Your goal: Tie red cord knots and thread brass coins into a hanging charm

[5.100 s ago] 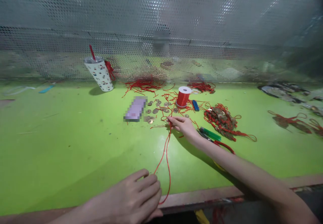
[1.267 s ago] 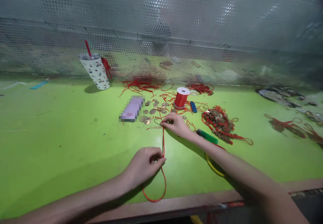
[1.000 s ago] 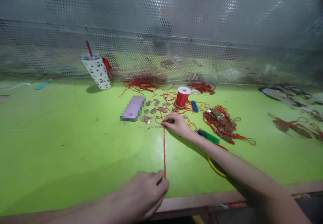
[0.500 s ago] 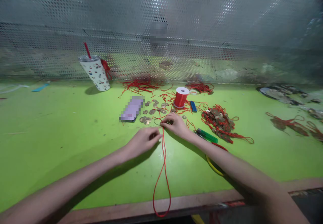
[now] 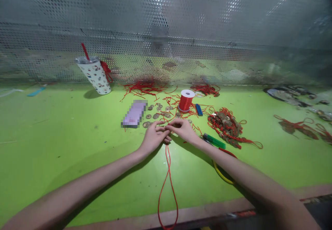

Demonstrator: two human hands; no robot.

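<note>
So the right hand (image 5: pixel 184 132) has thumb and forefinger pinched together on the top of the red cord (image 5: pixel 169 169), a bit of it poking out past the fingertips. The left hand (image 5: pixel 155 136) is right up against that pinch. Half a second ago it was a little way off to the side, and around a second ago it was down near the table edge pulling the cord tight. Now nothing's tugging the lower end, so the cord lies slack in a long loop, its two strands crossing partway down. My read: the tightening pull is done for the moment and both hands are on the same fiddly spot.

Can't tell if the left fingers have actually got hold of anything, since they cover the very bit that matters, knot or whatever it is. The loop's bottom end reaches the table edge and pretty much runs out of view.

Just beyond the fingers there are loose coins (image 5: pixel 156 116), partly hidden by the left hand, plus the spool (image 5: pixel 186 102). A pale purple slab (image 5: pixel 134 114) is pixelated, maybe a phone. Near the right forearm there's a green lighter (image 5: pixel 214 141) and some tool with a yellow handle (image 5: pixel 222 174), mostly blocked by the arm. Past those, a heap of strung coins (image 5: pixel 226 124), too tangled to count.
</note>
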